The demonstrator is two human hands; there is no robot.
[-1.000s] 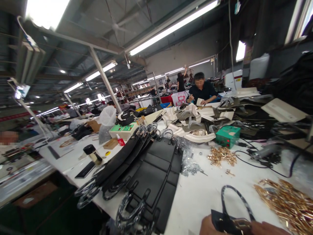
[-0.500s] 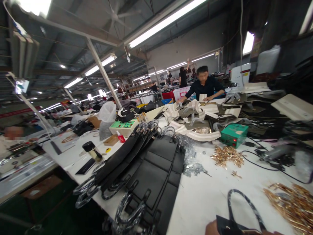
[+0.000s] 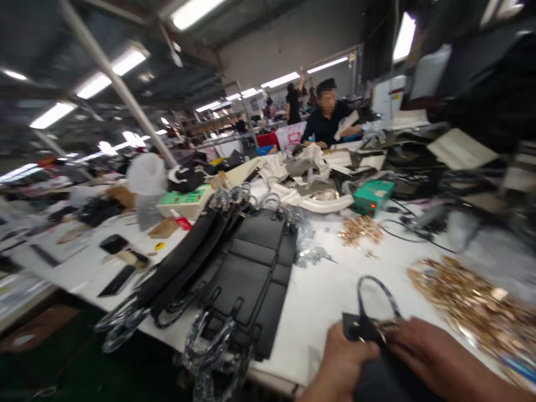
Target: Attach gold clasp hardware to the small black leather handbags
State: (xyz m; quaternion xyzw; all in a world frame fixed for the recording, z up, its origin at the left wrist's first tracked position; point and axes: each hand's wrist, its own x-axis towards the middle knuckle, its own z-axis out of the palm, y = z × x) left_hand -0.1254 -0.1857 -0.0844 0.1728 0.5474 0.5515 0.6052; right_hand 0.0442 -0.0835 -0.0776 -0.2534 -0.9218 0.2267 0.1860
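At the bottom right my left hand (image 3: 341, 363) and my right hand (image 3: 422, 352) both grip a black bag panel (image 3: 379, 368) with a looped handle (image 3: 374, 293) and a gold fitting near its top edge. The fingers of both hands are closed on it. A stack of black bag panels (image 3: 251, 273) with plastic-wrapped handles lies to the left on the white table (image 3: 330, 296). A pile of gold metal fittings (image 3: 464, 304) lies just right of my hands. The picture is smeared by motion.
A smaller heap of gold fittings (image 3: 360, 229) and a green box (image 3: 372, 195) sit further back. Cream and grey leather pieces (image 3: 318, 178) pile up at the table's far end, where a person in dark clothes (image 3: 329, 120) works. Cables run at the right.
The view has swung downward and left. My hands and the black panel, earlier only at the bottom edge, now show more fully. The far person has raised a pale piece.
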